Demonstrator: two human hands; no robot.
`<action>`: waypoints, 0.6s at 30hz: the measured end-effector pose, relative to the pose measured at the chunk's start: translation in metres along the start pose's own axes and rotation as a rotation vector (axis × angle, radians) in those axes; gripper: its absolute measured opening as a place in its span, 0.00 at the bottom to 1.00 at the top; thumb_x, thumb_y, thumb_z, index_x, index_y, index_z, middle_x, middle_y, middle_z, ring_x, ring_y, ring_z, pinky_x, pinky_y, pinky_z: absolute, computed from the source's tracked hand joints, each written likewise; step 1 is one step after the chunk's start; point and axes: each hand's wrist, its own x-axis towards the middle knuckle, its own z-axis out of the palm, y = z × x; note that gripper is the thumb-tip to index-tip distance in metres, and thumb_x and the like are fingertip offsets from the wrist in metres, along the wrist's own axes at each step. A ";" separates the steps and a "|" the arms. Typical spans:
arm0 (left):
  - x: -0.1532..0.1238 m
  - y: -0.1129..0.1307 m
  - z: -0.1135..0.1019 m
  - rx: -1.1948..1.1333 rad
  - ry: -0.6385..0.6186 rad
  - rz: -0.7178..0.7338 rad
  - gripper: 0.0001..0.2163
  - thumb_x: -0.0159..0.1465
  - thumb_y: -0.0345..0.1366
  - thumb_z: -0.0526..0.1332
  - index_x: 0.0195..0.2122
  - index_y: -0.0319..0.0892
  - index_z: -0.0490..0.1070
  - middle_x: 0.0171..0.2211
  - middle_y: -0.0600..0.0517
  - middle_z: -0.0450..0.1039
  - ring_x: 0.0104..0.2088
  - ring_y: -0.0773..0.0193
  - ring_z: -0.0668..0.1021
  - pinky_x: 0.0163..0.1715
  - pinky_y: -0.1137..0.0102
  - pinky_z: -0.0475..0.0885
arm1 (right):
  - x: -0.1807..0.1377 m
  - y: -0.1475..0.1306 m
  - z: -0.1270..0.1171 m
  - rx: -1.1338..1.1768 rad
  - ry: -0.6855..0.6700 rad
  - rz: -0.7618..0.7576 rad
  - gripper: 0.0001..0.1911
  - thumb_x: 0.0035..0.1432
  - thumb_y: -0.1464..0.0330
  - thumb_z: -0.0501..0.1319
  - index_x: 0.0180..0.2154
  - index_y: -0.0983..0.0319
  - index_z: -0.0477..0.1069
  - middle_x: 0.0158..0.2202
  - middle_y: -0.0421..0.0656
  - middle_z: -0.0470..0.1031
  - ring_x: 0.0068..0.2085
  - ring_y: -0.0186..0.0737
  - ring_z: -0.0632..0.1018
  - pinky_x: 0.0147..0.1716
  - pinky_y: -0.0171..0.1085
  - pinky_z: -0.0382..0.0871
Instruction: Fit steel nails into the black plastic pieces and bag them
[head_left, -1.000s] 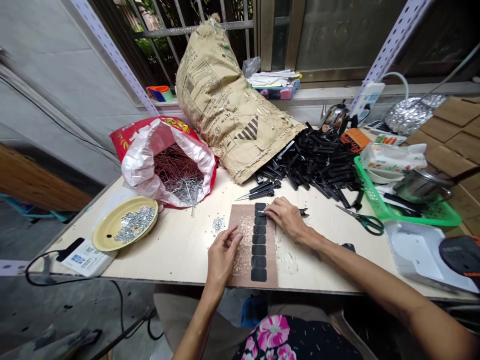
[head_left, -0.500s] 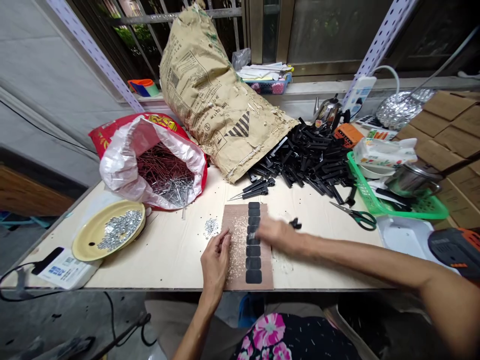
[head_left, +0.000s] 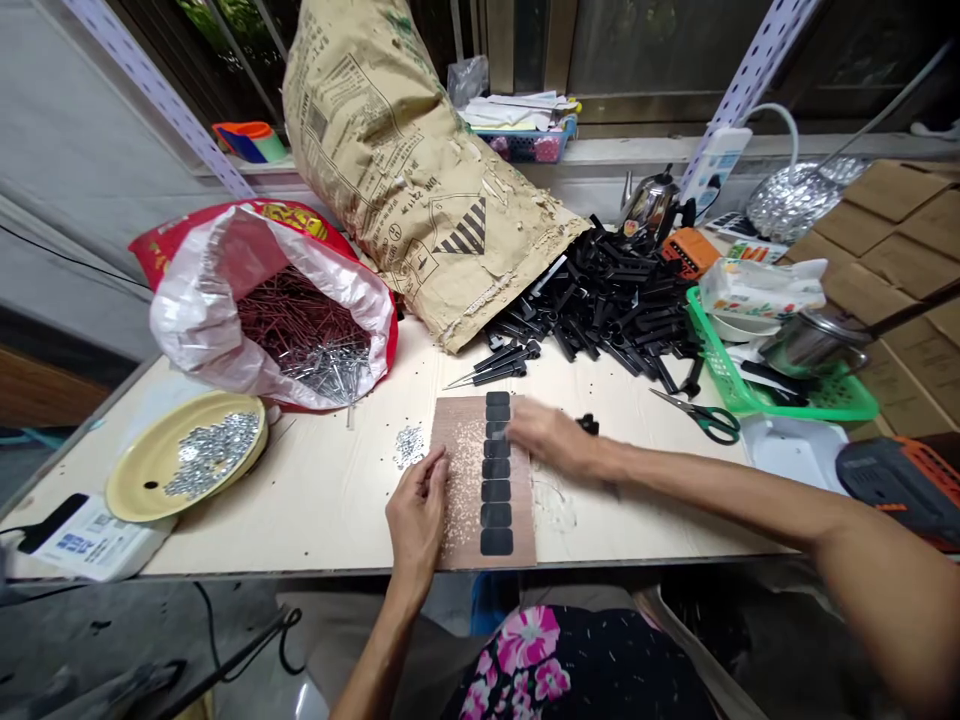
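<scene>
A brown board lies at the table's front edge. Along its right side runs a column of black rounded-rectangle pieces, and pale specks cover its left part. My left hand rests against the board's left edge, thumb and fingers drawn together; anything between them is hidden. Over the upper part of the black column is my right hand, its fingers smeared by motion, so their grip cannot be made out. Small shiny metal pieces lie in a little heap just left of the board.
A yellow dish holds more metal pieces. Behind are a red-and-white bag of thin rods, a large paper sack and a heap of black parts. Scissors, a green basket and a power tool stand right.
The whole view has shifted slightly, so the table's things sit further left and a little higher. My right hand remains over the upper black pieces; my left stays at the board's edge.
</scene>
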 end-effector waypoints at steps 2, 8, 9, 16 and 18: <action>0.001 0.000 0.000 -0.003 -0.005 -0.008 0.16 0.62 0.45 0.56 0.45 0.43 0.74 0.45 0.48 0.76 0.45 0.58 0.76 0.47 0.65 0.69 | -0.004 -0.008 0.005 0.028 -0.029 -0.073 0.17 0.67 0.70 0.46 0.33 0.65 0.70 0.30 0.43 0.67 0.34 0.35 0.66 0.29 0.34 0.66; 0.001 0.000 0.001 -0.005 -0.007 0.016 0.16 0.62 0.44 0.56 0.45 0.42 0.74 0.45 0.47 0.76 0.46 0.58 0.76 0.48 0.65 0.68 | -0.011 -0.023 0.018 0.045 0.005 -0.054 0.16 0.67 0.69 0.48 0.34 0.65 0.72 0.31 0.44 0.69 0.36 0.37 0.68 0.33 0.34 0.66; 0.000 0.000 0.001 -0.003 -0.008 0.021 0.16 0.62 0.44 0.56 0.45 0.42 0.74 0.44 0.47 0.76 0.46 0.58 0.76 0.48 0.65 0.68 | -0.011 -0.022 0.016 0.052 0.001 -0.040 0.15 0.66 0.68 0.49 0.35 0.65 0.72 0.31 0.45 0.69 0.36 0.37 0.68 0.33 0.34 0.65; -0.001 -0.004 -0.001 -0.020 -0.010 0.037 0.15 0.62 0.43 0.56 0.45 0.43 0.74 0.44 0.47 0.76 0.45 0.58 0.77 0.44 0.66 0.70 | -0.061 0.008 -0.032 0.121 -0.149 0.275 0.13 0.65 0.66 0.52 0.36 0.63 0.74 0.33 0.44 0.72 0.34 0.35 0.72 0.33 0.34 0.64; -0.002 -0.004 -0.002 -0.031 -0.013 0.037 0.14 0.62 0.43 0.56 0.44 0.44 0.74 0.44 0.48 0.76 0.44 0.58 0.77 0.43 0.66 0.71 | -0.076 0.015 -0.048 0.140 -0.265 0.330 0.13 0.64 0.64 0.53 0.35 0.61 0.75 0.32 0.43 0.73 0.34 0.36 0.73 0.33 0.34 0.64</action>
